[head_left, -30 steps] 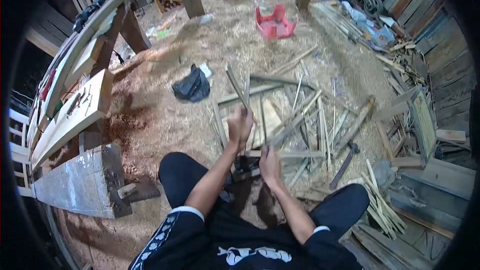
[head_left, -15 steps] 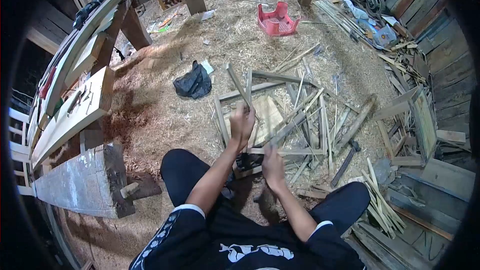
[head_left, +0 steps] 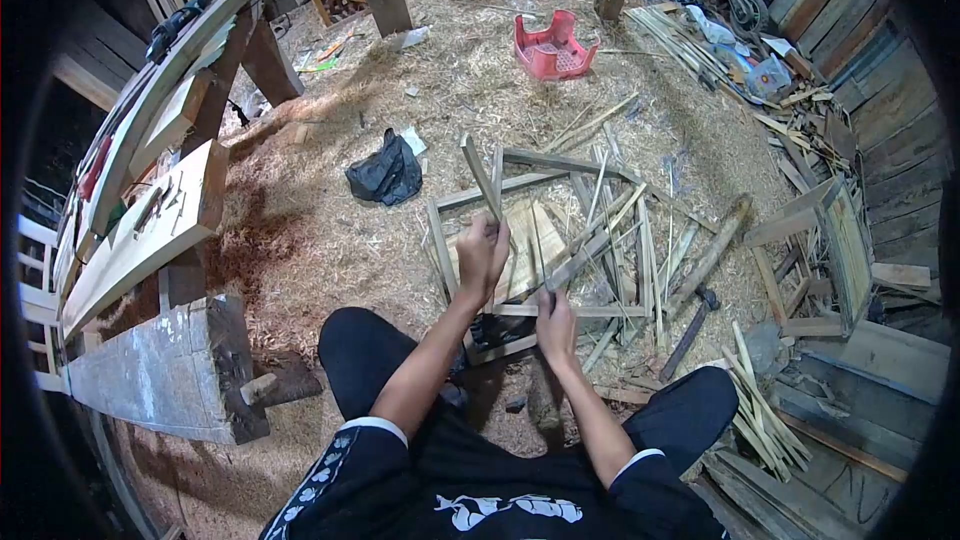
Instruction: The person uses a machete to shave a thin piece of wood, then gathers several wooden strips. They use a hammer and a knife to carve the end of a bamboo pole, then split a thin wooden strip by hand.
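My left hand is closed round a narrow wooden stick, which slants up and away above the fist. My right hand is closed on a long, thin, dark knife; its blade points away from me and looks almost edge-on. The blade is to the right of the stick, with a gap between them. Below and beyond both hands lies a wooden frame of thin bars on the floor. Inside it is a pale flat board, partly covered by slats. My palms hide the gripped ends.
A hammer-like tool and a round pole lie to the right. Split strips are near my right knee. A black plastic bag and red upturned stool are farther off. Left stands a heavy wooden bench.
My right hand and the knife, blurred before, have shifted slightly right and are now sharp. My left hand still grips the stick, almost unmoved.
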A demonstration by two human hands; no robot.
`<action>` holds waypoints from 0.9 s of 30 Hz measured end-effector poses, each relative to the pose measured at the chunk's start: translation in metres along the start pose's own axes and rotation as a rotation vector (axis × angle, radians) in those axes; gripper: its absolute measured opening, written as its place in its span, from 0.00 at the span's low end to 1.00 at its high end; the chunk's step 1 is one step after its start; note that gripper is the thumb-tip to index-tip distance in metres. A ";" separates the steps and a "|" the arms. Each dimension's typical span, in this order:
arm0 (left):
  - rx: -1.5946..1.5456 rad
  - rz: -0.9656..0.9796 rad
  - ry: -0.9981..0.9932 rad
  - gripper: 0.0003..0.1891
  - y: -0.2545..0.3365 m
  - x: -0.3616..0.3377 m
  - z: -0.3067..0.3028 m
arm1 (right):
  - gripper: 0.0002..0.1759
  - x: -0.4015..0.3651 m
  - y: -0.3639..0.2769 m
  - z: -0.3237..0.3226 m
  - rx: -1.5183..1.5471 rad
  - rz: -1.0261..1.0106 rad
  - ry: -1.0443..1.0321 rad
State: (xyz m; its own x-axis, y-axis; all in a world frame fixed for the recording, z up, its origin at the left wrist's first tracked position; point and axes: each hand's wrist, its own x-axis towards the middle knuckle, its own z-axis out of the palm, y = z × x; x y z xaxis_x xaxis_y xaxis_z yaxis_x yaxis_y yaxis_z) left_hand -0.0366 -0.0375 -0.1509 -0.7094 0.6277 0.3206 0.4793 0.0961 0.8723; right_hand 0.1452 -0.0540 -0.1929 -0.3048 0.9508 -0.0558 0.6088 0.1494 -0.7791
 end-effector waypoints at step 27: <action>0.216 0.107 0.237 0.45 0.044 0.000 0.008 | 0.15 0.043 0.005 -0.171 0.077 -0.232 -0.015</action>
State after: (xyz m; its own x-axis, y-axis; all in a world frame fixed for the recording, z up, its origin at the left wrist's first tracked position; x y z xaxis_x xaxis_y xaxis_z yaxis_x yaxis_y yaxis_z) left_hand -0.0114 -0.0267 -0.1160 -0.7370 0.4487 0.5054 0.6384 0.2166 0.7387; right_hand 0.2598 0.0341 -0.0925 -0.4411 0.8892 0.1213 0.4637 0.3416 -0.8175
